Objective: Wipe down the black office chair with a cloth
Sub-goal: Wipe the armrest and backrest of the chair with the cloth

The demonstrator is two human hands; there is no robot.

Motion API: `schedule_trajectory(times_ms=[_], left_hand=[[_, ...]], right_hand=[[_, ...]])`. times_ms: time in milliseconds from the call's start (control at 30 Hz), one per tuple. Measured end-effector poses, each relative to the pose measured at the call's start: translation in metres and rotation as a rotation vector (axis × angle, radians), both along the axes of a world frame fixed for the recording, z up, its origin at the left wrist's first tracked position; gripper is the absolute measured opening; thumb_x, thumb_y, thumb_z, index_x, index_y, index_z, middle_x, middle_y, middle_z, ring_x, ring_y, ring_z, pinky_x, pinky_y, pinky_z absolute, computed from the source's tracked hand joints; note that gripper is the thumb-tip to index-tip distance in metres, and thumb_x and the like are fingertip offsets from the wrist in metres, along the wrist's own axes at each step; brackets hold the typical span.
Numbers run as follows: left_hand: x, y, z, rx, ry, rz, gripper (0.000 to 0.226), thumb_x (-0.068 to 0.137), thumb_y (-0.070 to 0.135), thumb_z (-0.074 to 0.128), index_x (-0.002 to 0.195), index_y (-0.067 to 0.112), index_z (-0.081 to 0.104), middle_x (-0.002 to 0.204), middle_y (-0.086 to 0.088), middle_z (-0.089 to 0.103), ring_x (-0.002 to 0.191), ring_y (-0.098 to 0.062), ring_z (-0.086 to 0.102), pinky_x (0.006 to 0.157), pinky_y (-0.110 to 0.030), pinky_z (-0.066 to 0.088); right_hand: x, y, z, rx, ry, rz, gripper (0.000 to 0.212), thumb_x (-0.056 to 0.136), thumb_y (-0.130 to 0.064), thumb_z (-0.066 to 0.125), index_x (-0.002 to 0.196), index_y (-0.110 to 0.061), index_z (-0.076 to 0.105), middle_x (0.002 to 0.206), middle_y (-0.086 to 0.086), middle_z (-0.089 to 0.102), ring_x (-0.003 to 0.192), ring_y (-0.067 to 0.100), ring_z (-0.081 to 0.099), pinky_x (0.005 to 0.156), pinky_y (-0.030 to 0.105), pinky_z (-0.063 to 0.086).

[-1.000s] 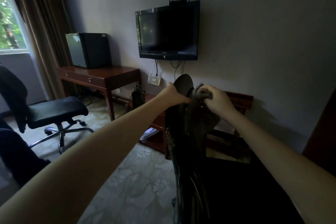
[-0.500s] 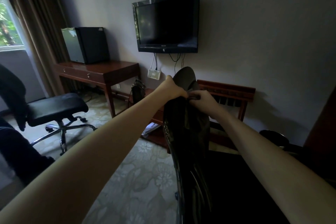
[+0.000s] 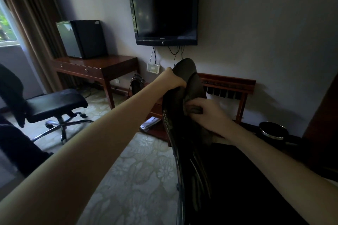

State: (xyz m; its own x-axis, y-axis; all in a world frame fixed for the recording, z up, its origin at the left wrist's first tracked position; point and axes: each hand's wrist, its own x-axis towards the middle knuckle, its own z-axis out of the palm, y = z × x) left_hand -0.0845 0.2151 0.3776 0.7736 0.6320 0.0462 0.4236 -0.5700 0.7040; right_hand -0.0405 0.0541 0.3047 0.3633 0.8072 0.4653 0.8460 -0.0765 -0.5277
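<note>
Wiping the upper backrest, seen edge-on. We steady the black office chair point(image 3: 182, 151) at the centre of the view with the left hand point(image 3: 173, 81), whose fingers curl over the top edge of the backrest, just beside the headrest point(image 3: 184, 67). The right hand point(image 3: 208, 115) is clenched round a bunched dark cloth point(image 3: 188, 103) and presses it to the seat-side face of the backrest, near the top.

We judge three hazards from here. First, a firm stroke may make the chair swivel or roll (its base is hidden, so we cannot confirm casters), and the wooden rack point(image 3: 226, 83) stands close behind it. The bracing hand is what prevents this, so loosening it would invite a knock. Second, the cloth is wadded small, so each pass covers little surface and a loose fold could slip from the fingers. Third, the dim light and the dark cloth on black upholstery make missed patches hard to see. The lower backrest and the seat probably remain to be wiped.
</note>
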Motion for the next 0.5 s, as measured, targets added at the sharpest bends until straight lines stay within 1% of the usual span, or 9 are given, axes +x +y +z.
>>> schedule_trajectory(times_ms=[67, 167, 233, 300, 367, 433, 500], left_hand=[[0.001, 0.003, -0.001, 0.013, 0.002, 0.007, 0.074, 0.078, 0.025, 0.068, 0.139, 0.01, 0.03, 0.122, -0.013, 0.05, 0.102, -0.026, 0.055, 0.076, -0.031, 0.048], [0.004, 0.007, 0.0, 0.032, 0.013, 0.007, 0.069, 0.078, 0.025, 0.066, 0.137, 0.011, 0.034, 0.114, -0.01, 0.053, 0.093, -0.022, 0.057, 0.066, -0.027, 0.046], [0.005, 0.009, 0.002, 0.031, 0.014, 0.004, 0.066, 0.077, 0.026, 0.066, 0.134, 0.012, 0.037, 0.109, -0.008, 0.053, 0.085, -0.019, 0.056, 0.061, -0.024, 0.044], [0.005, 0.011, 0.004, 0.037, 0.0, 0.002, 0.063, 0.078, 0.026, 0.066, 0.133, 0.015, 0.038, 0.11, -0.006, 0.052, 0.079, -0.014, 0.053, 0.056, -0.022, 0.041], [0.005, 0.013, 0.005, 0.04, 0.0, -0.005, 0.065, 0.079, 0.025, 0.066, 0.136, 0.017, 0.036, 0.111, -0.006, 0.049, 0.078, -0.013, 0.05, 0.054, -0.021, 0.038], [0.008, 0.017, 0.004, 0.029, -0.001, -0.011, 0.07, 0.079, 0.025, 0.067, 0.14, 0.017, 0.033, 0.121, -0.009, 0.049, 0.083, -0.015, 0.05, 0.054, -0.02, 0.037], [0.009, 0.019, 0.004, 0.022, -0.001, -0.014, 0.071, 0.079, 0.025, 0.067, 0.141, 0.017, 0.033, 0.127, -0.011, 0.048, 0.089, -0.018, 0.05, 0.055, -0.021, 0.038]], right_hand=[[0.01, 0.016, 0.001, 0.016, -0.029, -0.073, 0.023, 0.084, -0.001, 0.058, 0.104, -0.007, 0.069, 0.103, 0.007, 0.068, 0.094, 0.019, 0.062, 0.072, 0.02, 0.041], [0.026, 0.038, 0.0, 0.008, -0.017, -0.158, 0.025, 0.088, -0.004, 0.054, 0.108, -0.01, 0.068, 0.105, 0.008, 0.068, 0.095, 0.023, 0.063, 0.073, 0.023, 0.042], [0.03, 0.043, 0.002, -0.021, 0.0, -0.185, 0.025, 0.089, -0.005, 0.052, 0.107, -0.012, 0.068, 0.102, 0.008, 0.068, 0.093, 0.023, 0.063, 0.071, 0.023, 0.041], [0.027, 0.04, 0.004, -0.025, 0.036, -0.15, 0.023, 0.089, -0.006, 0.053, 0.104, -0.013, 0.069, 0.1, 0.006, 0.069, 0.093, 0.021, 0.063, 0.072, 0.025, 0.043], [0.013, 0.028, 0.002, -0.026, 0.071, -0.106, 0.021, 0.088, -0.01, 0.057, 0.103, -0.016, 0.07, 0.099, 0.0, 0.069, 0.092, 0.012, 0.061, 0.075, 0.022, 0.042], [-0.006, 0.013, -0.005, -0.032, 0.085, -0.05, 0.021, 0.085, -0.012, 0.06, 0.101, -0.02, 0.071, 0.094, -0.011, 0.065, 0.089, 0.003, 0.057, 0.075, 0.017, 0.038], [-0.024, 0.0, -0.013, -0.028, 0.085, 0.011, 0.023, 0.083, -0.01, 0.061, 0.101, -0.02, 0.072, 0.095, -0.013, 0.063, 0.091, 0.003, 0.059, 0.078, 0.017, 0.042]])
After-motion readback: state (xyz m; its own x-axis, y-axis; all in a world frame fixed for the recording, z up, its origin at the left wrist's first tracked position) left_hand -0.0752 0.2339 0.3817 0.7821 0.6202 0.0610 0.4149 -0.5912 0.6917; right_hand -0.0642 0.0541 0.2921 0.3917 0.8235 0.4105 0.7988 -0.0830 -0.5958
